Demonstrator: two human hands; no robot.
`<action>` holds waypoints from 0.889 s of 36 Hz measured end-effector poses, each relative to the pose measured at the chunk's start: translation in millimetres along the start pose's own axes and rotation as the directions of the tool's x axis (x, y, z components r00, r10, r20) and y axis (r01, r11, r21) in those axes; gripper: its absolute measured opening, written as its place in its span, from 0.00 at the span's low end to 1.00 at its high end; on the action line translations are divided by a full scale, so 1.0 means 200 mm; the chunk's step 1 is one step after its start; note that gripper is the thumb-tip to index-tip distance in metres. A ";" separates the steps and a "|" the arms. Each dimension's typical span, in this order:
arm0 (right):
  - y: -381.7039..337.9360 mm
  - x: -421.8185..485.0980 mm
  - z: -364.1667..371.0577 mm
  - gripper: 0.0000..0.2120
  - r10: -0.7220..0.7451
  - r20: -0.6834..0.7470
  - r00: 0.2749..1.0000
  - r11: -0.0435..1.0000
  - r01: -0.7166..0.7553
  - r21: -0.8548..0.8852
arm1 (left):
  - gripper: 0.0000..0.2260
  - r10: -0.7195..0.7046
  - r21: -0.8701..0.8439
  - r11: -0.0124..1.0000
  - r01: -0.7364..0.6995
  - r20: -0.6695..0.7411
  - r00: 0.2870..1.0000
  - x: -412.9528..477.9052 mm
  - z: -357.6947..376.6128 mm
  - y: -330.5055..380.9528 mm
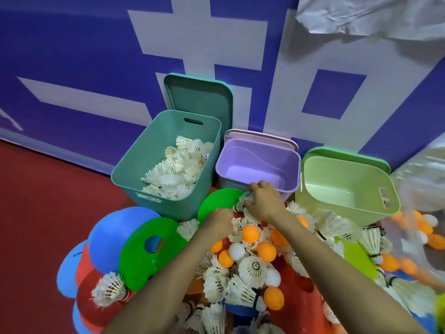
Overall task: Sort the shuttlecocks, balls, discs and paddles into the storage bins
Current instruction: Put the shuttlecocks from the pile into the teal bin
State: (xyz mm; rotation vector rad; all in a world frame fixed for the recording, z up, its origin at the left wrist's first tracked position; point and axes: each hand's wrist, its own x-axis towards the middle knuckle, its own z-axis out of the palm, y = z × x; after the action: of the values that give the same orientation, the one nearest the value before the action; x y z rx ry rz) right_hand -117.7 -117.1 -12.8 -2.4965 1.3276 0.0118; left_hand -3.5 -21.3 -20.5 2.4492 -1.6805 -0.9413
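We see a red floor (36, 201) against a blue-and-white wall (84, 56). At the far side stand three bins: a teal bin (134, 174) on the left half full of shuttlecocks (178, 169), a purple bin (257, 162) in the middle, a light green bin (344, 186) on the right. Nearer us lies a pile of discs (142, 249), shuttlecocks and orange balls (250, 233). Our right hand (262, 201) has its fingers closed around one shuttlecock (244, 201) just before the purple bin. Our left hand (218, 221) curls into the pile; what it pinches we cannot tell.
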 end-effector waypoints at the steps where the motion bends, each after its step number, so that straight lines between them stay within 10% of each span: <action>1: -0.01 0.01 0.00 0.21 -0.001 -0.001 1.000 1.000 0.001 -0.010 | 0.10 -0.007 0.014 1.000 0.007 -0.029 1.000 0.00 0.00 -0.01; 18: 0.00 -0.06 -0.03 0.14 0.065 0.082 0.994 0.963 -0.084 0.255 | 0.08 0.033 -0.215 0.952 -0.217 -0.633 0.773 -0.12 -0.05 -0.01; 25: -0.05 -0.10 -0.01 0.28 0.046 0.115 0.992 0.995 -0.035 -0.094 | 0.03 0.069 -0.155 0.939 -0.308 -0.790 0.609 -0.18 -0.10 -0.02; 32: -0.13 -0.10 0.01 0.40 0.150 0.134 0.980 0.950 -0.105 -0.295 | 0.06 0.115 -0.092 0.957 -0.274 -0.748 0.654 -0.17 -0.03 -0.09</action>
State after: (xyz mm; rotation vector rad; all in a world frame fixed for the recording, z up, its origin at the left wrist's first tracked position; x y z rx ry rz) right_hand -108.8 -86.7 -4.8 -2.5695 1.5106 0.4501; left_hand 6.0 13.5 -5.2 2.0127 -1.3987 -0.0233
